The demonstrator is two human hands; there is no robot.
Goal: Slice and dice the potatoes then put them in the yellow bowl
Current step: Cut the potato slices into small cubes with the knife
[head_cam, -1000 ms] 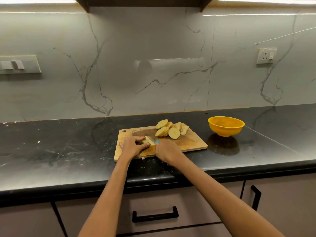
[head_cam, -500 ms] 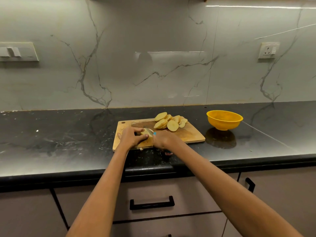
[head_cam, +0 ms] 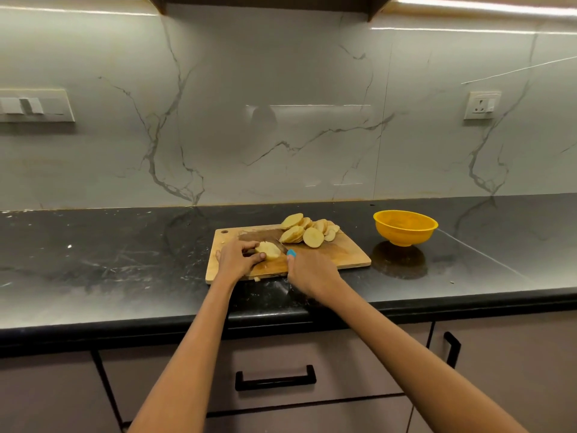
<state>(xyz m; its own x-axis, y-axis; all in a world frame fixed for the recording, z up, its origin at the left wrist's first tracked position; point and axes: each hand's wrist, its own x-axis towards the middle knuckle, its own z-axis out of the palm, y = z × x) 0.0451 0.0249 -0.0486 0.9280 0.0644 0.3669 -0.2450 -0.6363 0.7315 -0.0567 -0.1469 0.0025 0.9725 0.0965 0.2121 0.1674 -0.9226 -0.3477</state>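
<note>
1. A person stands at a black counter [head_cam: 93, 270], seen from a camera on their head, with both bare arms reaching forward to a wooden cutting board [head_cam: 352, 260].
2. The left hand [head_cam: 234, 260] curls around a potato piece [head_cam: 270, 250] near the middle of the board, holding it down.
3. The right hand [head_cam: 309, 273] is closed around a knife [head_cam: 288, 252]; only a bit of its blue handle and a short stretch of dark blade show, with the blade against the right side of the held piece.
4. A heap of round potato slices [head_cam: 307, 231] lies at the far side of the board.
5. The yellow bowl [head_cam: 405, 228] sits on the counter to the right of the board, apart from it, and looks empty.
6. Progress, as a judgement: slicing looks mostly done, with one piece left. No diced cubes are visible, so dicing and filling the bowl remain.
7. Compared with half a second ago, the hands, potato piece and slices sit in much the same places; mainly the camera has tilted up a little, bringing the underside of a shelf back into view.
</note>
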